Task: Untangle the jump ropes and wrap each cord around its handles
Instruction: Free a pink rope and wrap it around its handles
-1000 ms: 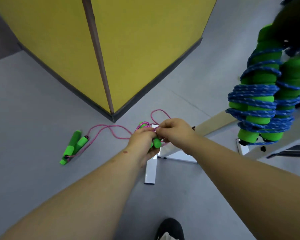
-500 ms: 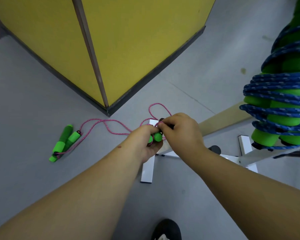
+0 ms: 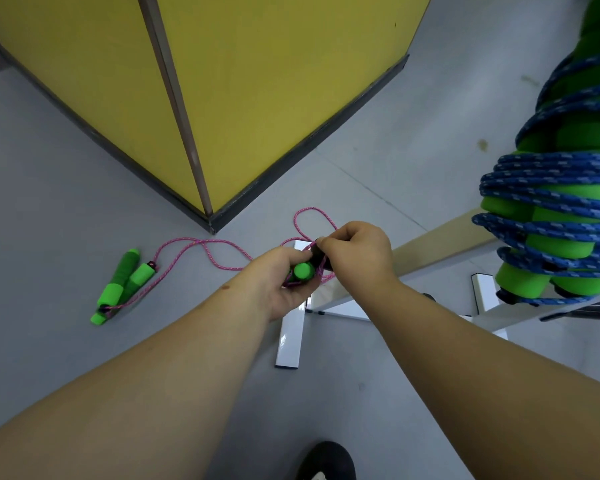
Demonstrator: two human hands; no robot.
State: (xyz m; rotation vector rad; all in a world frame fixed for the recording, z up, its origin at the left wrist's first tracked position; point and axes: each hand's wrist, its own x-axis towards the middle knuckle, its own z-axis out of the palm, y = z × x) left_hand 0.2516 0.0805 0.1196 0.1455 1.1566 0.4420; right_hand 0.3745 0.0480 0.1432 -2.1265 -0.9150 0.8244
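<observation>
My left hand (image 3: 280, 282) grips a pair of green foam handles (image 3: 303, 270) with pink cord wound round them. My right hand (image 3: 355, 252) pinches the pink cord (image 3: 222, 252) at the handles' top end. The loose cord loops over the grey floor, one loop lying beyond my hands. It trails left to another pair of green handles (image 3: 120, 285) lying on the floor. At the right edge, very near the camera, is a pair of green handles wrapped in blue cord (image 3: 555, 216).
A yellow partition corner (image 3: 208, 98) with a dark base strip stands ahead. A white metal table foot (image 3: 291, 337) and a wooden table edge (image 3: 440, 244) are just below and right of my hands. My black shoe (image 3: 328, 460) shows at the bottom.
My hands have stayed together at the handles, the right hand shifting along the pink cord. The view has shifted, so the blue-wrapped handles sit further right and look larger.
</observation>
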